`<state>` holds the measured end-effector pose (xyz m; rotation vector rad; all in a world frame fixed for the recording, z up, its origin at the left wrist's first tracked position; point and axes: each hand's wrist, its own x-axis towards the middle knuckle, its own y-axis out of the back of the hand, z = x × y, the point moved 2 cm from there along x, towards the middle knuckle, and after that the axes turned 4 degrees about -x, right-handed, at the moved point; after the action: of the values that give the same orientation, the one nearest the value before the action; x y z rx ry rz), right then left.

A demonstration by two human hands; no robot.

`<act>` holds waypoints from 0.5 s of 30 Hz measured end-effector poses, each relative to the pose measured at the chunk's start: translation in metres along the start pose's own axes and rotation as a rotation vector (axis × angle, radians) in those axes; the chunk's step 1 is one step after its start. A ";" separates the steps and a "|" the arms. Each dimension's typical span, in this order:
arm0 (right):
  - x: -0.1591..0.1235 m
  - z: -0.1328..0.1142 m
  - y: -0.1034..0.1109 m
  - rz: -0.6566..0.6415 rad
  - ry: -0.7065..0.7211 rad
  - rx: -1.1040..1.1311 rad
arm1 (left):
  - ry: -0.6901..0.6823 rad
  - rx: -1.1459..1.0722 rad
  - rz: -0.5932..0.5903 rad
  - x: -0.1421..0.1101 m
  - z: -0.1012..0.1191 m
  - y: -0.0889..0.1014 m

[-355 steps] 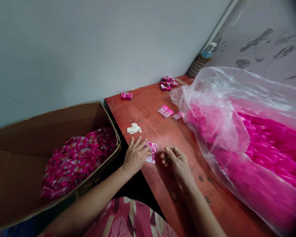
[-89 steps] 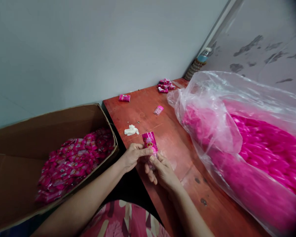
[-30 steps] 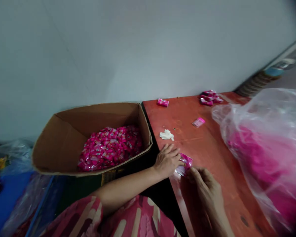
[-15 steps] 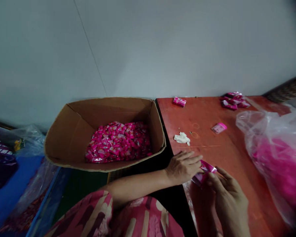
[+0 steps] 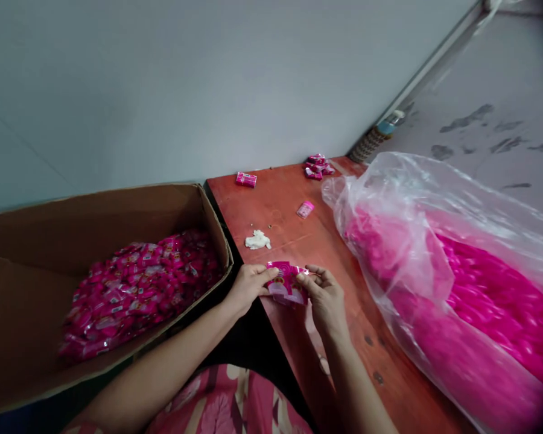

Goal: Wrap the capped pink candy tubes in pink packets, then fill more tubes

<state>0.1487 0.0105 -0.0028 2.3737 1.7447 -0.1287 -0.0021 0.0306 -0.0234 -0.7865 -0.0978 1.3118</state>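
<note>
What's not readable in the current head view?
All head view:
- Number of glossy magenta packets held: overlap, left hand and right hand cover parts.
- Their fine print: too small.
- Floor of brown cardboard box: under pink packet heap; left end cut off.
- Clear plastic bag, right end: cut off by picture edge.

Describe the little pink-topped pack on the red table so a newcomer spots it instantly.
Find the red table between the cardboard box and the big clear plastic bag. Just left of the bag's gathered end lies the small pack. Unlike the glossy packets near the wall, it has a pale, see-through-looking body with one bright pink end.
</note>
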 end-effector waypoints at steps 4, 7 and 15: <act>0.005 0.016 0.013 0.028 0.164 -0.471 | 0.005 0.009 0.090 -0.001 0.004 0.003; 0.016 0.011 0.018 0.026 0.315 -0.744 | 0.023 0.040 0.116 -0.001 0.006 0.001; 0.130 -0.061 0.010 0.126 0.224 -1.012 | 0.080 -0.051 0.199 -0.001 0.013 -0.002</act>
<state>0.1944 0.1417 0.0339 1.7322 1.2421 0.8523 -0.0064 0.0358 -0.0125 -0.9091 0.0115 1.4682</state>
